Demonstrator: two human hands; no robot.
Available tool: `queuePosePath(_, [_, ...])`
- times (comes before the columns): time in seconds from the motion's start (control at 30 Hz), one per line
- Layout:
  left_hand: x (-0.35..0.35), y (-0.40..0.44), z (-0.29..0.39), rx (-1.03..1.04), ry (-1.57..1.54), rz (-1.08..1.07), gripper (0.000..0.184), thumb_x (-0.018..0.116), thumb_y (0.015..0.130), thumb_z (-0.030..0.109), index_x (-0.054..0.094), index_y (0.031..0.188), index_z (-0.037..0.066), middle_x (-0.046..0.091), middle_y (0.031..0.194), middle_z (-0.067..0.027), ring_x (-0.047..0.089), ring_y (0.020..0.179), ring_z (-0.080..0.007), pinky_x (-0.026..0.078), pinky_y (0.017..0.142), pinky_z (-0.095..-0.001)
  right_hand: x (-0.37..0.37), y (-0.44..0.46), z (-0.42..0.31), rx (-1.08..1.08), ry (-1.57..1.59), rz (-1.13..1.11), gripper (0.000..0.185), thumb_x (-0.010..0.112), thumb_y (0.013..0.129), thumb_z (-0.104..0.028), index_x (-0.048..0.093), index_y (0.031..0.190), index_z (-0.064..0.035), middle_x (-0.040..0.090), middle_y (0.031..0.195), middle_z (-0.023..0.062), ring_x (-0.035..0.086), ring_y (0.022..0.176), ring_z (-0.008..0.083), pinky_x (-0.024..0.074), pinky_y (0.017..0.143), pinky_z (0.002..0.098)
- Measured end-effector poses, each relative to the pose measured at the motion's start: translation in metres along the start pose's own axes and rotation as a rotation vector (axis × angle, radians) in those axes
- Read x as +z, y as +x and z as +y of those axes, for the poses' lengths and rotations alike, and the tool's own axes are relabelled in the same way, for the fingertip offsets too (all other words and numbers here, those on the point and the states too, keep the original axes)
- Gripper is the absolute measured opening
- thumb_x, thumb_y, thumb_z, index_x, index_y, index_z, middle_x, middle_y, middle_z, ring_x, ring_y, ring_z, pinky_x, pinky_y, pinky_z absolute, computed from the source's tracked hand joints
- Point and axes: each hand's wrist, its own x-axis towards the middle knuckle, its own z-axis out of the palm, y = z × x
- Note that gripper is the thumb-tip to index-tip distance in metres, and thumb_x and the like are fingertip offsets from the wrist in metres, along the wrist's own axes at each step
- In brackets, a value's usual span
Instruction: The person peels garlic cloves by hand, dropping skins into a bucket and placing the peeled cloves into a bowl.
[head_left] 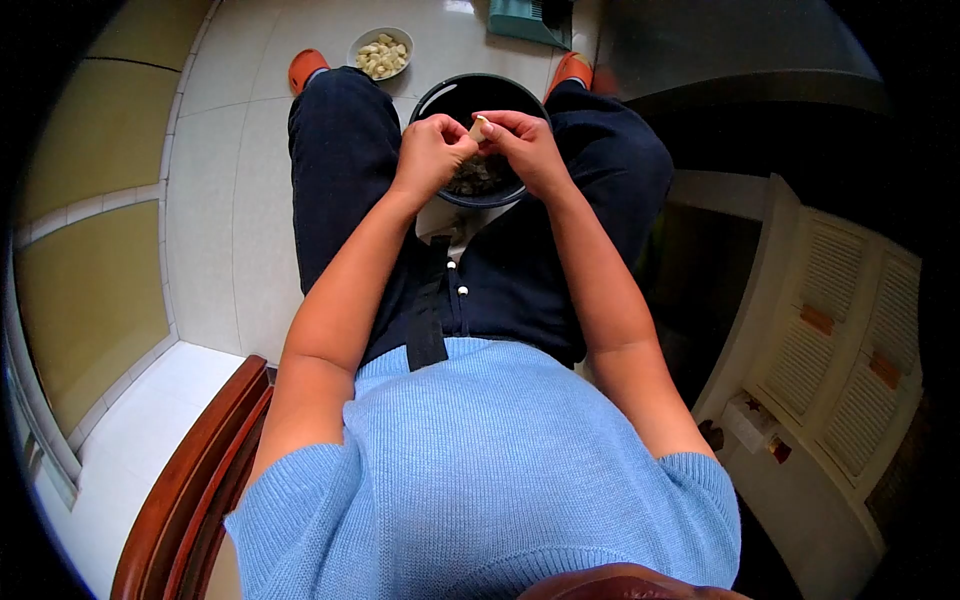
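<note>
Both hands meet over a black bucket (460,198) that stands between my knees. A pale piece that looks like a garlic clove (478,129) is pinched upright in my right hand (528,152), between thumb and forefinger. My left hand (432,158) is closed, its fingertips pinched against the clove's near side. Inside the bucket lie greyish, flaky bits (478,178), partly hidden by the hands and too dim to make out singly. Beyond my left knee, a white bowl (408,44) on the floor holds many pale, peeled-looking cloves (381,57).
My legs in dark trousers (345,170) flank the bucket, with orange shoes (306,70) on the tiled floor (205,200). A teal plastic object (528,20) lies at the far edge. A wooden chair arm (205,480) is at my left, a pale slatted cabinet (835,330) at my right.
</note>
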Motion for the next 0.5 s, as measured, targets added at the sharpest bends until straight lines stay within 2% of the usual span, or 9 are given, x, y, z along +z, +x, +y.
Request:
queuePosePath(0.17, [0.000,0.000,-0.001,-0.123,-0.120,-0.041,0.014,0.066,0.072,0.013,0.062,0.073,-0.001,0.062,0.065,-0.0055,0.057,0.055,-0.0117,0.045,0.053,-0.0236,-0.001,-0.001,0.000,0.027,0.005,-0.037,0.026,0.056,0.087,-0.014,0.059,0.108,0.0015,0.062,0.093,0.0061,0.059,0.077,0.0102,0.0503,0.071,0.0235])
queuePosePath(0.23, [-0.001,0.000,-0.002,-0.244,-0.406,-0.107,0.014,0.065,0.077,0.013,0.061,0.078,-0.001,0.062,0.068,-0.0045,0.056,0.056,-0.0095,0.044,0.052,-0.0215,0.001,-0.003,-0.009,0.046,0.062,-0.018,0.026,0.056,0.087,-0.014,0.059,0.109,0.0012,0.062,0.093,0.0061,0.059,0.077,0.0101,0.0506,0.071,0.0237])
queuePosePath(0.33, [-0.006,0.002,0.005,-0.353,-0.574,-0.200,0.014,0.065,0.080,0.014,0.060,0.083,0.001,0.061,0.073,-0.0032,0.055,0.062,-0.0084,0.043,0.056,-0.0198,-0.002,-0.002,-0.011,0.074,0.111,0.013,0.026,0.056,0.088,-0.014,0.059,0.109,0.0002,0.062,0.092,0.0057,0.058,0.077,0.0098,0.0507,0.070,0.0237])
queuePosePath(0.5, [-0.010,0.004,0.003,-0.325,-0.481,-0.307,0.014,0.064,0.081,0.014,0.060,0.084,0.001,0.061,0.074,-0.0031,0.056,0.064,-0.0083,0.044,0.057,-0.0201,-0.006,0.001,-0.006,0.097,0.044,0.001,0.026,0.055,0.088,-0.016,0.059,0.109,-0.0014,0.062,0.090,0.0041,0.058,0.074,0.0093,0.0504,0.068,0.0228])
